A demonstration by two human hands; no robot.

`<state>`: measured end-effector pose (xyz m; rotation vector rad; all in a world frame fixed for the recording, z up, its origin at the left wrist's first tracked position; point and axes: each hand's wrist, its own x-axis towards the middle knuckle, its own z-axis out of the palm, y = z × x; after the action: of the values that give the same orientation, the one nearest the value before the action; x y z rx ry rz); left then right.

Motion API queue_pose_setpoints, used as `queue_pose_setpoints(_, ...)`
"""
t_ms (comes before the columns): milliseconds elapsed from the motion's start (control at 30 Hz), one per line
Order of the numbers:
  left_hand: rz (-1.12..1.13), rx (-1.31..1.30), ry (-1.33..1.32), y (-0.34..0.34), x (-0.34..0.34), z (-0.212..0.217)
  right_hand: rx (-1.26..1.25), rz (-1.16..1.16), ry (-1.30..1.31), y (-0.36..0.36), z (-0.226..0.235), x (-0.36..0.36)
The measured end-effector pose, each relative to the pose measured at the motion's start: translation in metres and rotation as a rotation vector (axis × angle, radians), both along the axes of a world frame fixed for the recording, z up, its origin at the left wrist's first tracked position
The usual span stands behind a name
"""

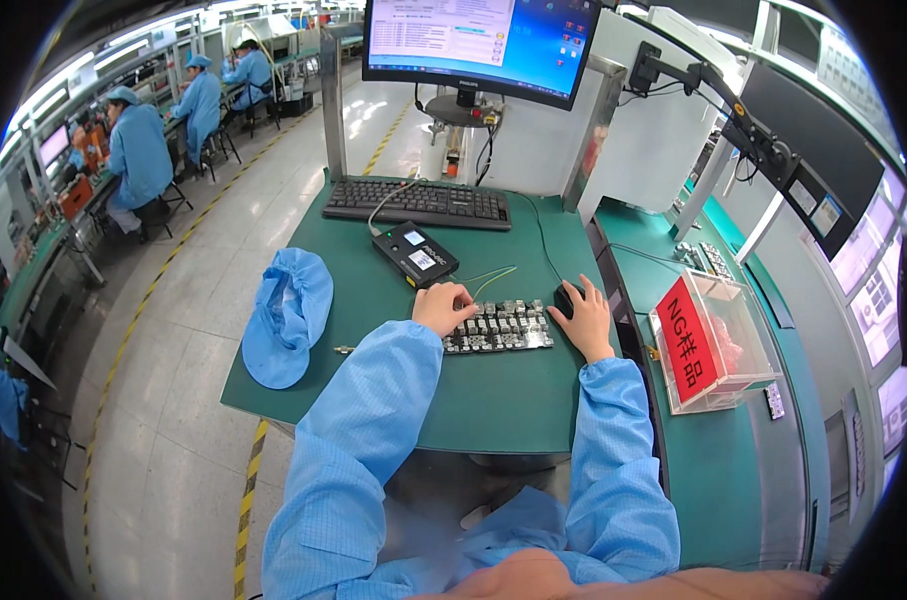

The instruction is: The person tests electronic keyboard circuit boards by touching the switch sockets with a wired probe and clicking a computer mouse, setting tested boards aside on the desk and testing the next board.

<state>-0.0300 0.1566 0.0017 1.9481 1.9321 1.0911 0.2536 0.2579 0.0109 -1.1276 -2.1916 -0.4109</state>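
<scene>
My left hand (pixel 442 309) is closed, its fingers curled at the left end of a panel of small circuit boards (pixel 499 328) with rows of silvery metal parts. What its fingertips hold, if anything, is hidden. My right hand (pixel 587 318) rests over a black computer mouse (pixel 566 296), just right of the panel. Beyond my left hand lies a black box-shaped device (pixel 415 254) with pale labels and a grey cable. Thin yellow-green wires (pixel 489 274) run from near it toward the panel.
A black keyboard (pixel 419 203) lies at the back below a lit monitor (pixel 482 45). A blue cloth cap (pixel 288 318) is on the left of the green table (pixel 504 415). At right stands a clear box (pixel 719 345) with a red label. Several people in blue sit far left.
</scene>
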Motion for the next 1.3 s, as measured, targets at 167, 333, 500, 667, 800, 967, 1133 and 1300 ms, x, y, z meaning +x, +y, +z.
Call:
queue_pose_setpoints(167,-0.013,-0.068,-0.051,0.002,-0.003,-0.001,-0.073,0.051,0.043,0.005,-0.004,0.002)
queue_pose_setpoints(333,-0.006,-0.032,-0.022,0.002,-0.002,-0.004,-0.068,0.07,0.044,0.002,-0.003,0.001)
queue_pose_setpoints(500,-0.014,-0.073,-0.048,0.004,-0.002,-0.004,-0.094,0.043,0.035,-0.005,0.004,0.001)
queue_pose_setpoints(667,-0.014,-0.069,-0.049,0.003,-0.002,-0.003,-0.118,0.015,0.034,-0.006,0.006,-0.002)
queue_pose_setpoints(800,-0.017,-0.05,-0.034,0.003,-0.003,-0.003,-0.065,-0.053,0.005,-0.004,0.001,-0.005)
queue_pose_setpoints(967,-0.008,-0.054,-0.014,-0.001,-0.001,0.0,-0.023,-0.03,-0.01,0.001,-0.001,-0.005)
queue_pose_setpoints(1133,0.003,0.02,0.008,0.0,-0.001,-0.002,0.041,0.053,0.025,0.005,0.001,0.0)
queue_pose_setpoints(1300,0.001,0.015,0.024,0.002,0.0,-0.001,-0.073,0.101,0.131,0.009,-0.005,-0.001)
